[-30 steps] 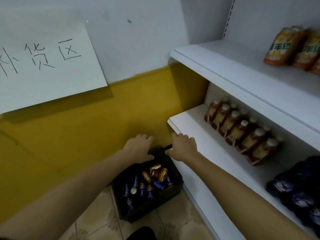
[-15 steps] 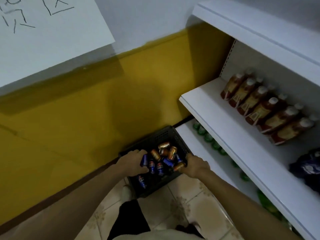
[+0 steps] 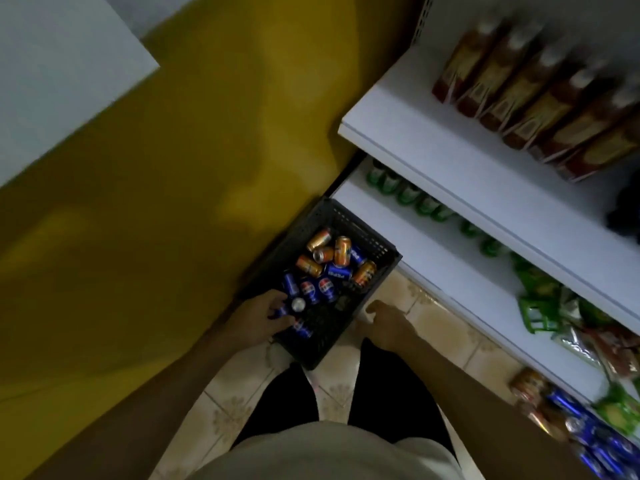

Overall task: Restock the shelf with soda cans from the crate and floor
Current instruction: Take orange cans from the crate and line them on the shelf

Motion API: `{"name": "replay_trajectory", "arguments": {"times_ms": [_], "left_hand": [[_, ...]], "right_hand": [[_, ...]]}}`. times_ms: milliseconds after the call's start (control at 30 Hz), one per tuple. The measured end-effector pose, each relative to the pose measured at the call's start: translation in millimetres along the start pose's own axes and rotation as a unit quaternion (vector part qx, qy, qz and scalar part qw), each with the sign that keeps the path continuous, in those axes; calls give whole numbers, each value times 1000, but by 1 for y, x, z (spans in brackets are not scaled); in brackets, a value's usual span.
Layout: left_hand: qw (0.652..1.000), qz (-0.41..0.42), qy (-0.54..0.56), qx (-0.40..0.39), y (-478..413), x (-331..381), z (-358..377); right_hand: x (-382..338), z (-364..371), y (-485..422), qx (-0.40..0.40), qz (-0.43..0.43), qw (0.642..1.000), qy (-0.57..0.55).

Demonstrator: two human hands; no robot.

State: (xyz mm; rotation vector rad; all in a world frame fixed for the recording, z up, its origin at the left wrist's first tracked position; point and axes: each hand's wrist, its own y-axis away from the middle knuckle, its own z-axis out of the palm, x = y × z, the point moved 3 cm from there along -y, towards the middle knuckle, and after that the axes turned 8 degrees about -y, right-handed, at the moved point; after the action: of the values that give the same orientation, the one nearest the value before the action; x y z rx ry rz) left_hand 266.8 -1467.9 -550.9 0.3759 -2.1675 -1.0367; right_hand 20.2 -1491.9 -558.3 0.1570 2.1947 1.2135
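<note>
A black plastic crate (image 3: 381, 249) stands on the tiled floor against the yellow wall. It holds several blue soda cans (image 3: 326, 288) and orange soda cans (image 3: 343, 250), lying loose. My left hand (image 3: 263, 318) reaches into the crate's near left corner, and its fingers curl round a blue can (image 3: 297, 305) with a silver top. My right hand (image 3: 388, 322) hovers over the floor just right of the crate, its fingers relaxed and holding nothing. More blue cans (image 3: 595, 441) and an orange can (image 3: 528, 381) lie low at the bottom right, blurred.
The white shelf unit (image 3: 450, 161) fills the right side. Brown bottles (image 3: 519, 88) stand on its upper board and green bottles (image 3: 408, 195) on the board below. Green snack packs (image 3: 540, 296) lie further right. My legs stand just behind the crate.
The view has tilted further down. My right hand has come off the crate's right rim and now sits beside it. My left hand has dipped into the crate onto a blue can.
</note>
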Motion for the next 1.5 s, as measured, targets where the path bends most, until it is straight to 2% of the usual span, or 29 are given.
{"name": "replay_trajectory", "arguments": {"times_ms": [100, 167, 233, 367, 433, 600, 767, 867, 933, 1033, 1100, 1233, 1333, 1400, 1500], "left_hand": [[998, -34, 49, -24, -30, -5, 11], [989, -75, 123, -40, -53, -7, 25], [970, -114, 215, -20, -85, -15, 43], [933, -196, 300, 35, -172, -31, 95], [936, -200, 285, 43, -221, -30, 123], [953, -164, 253, -5, -358, -23, 182], [980, -95, 174, 13, -488, -21, 204], [975, -90, 195, 53, -525, -37, 207], [977, -83, 187, 54, -523, -47, 213], [979, -96, 181, 12, -490, -53, 227], [985, -91, 148, 10, -461, -52, 232], [989, -91, 63, 94, -408, -37, 208], [984, -86, -6, 157, -349, -3, 166], [986, -54, -15, 158, -303, 23, 143], [993, -36, 22, 113, -232, 57, 120]], "right_hand": [[12, 3, -39, -13, 21, 999, -34], [26, 1, -72, -20, 52, 997, -46], [44, -3, -114, -22, 83, 995, -59], [78, -16, -214, -49, 131, 989, -56], [91, -20, -270, -44, 124, 991, -35], [109, -12, -418, -27, 67, 997, -39], [129, 25, -544, 40, 88, 985, -143], [137, 45, -588, 65, 103, 981, -151], [138, 49, -603, 61, 99, 988, -98], [133, 38, -594, 69, 73, 995, -21], [124, 29, -568, 79, 43, 996, -8], [103, 8, -471, 45, 23, 987, -155], [80, -14, -384, -8, 18, 963, -270], [67, -31, -327, -41, 28, 932, -359], [49, -58, -245, -78, 55, 910, -404]]}}
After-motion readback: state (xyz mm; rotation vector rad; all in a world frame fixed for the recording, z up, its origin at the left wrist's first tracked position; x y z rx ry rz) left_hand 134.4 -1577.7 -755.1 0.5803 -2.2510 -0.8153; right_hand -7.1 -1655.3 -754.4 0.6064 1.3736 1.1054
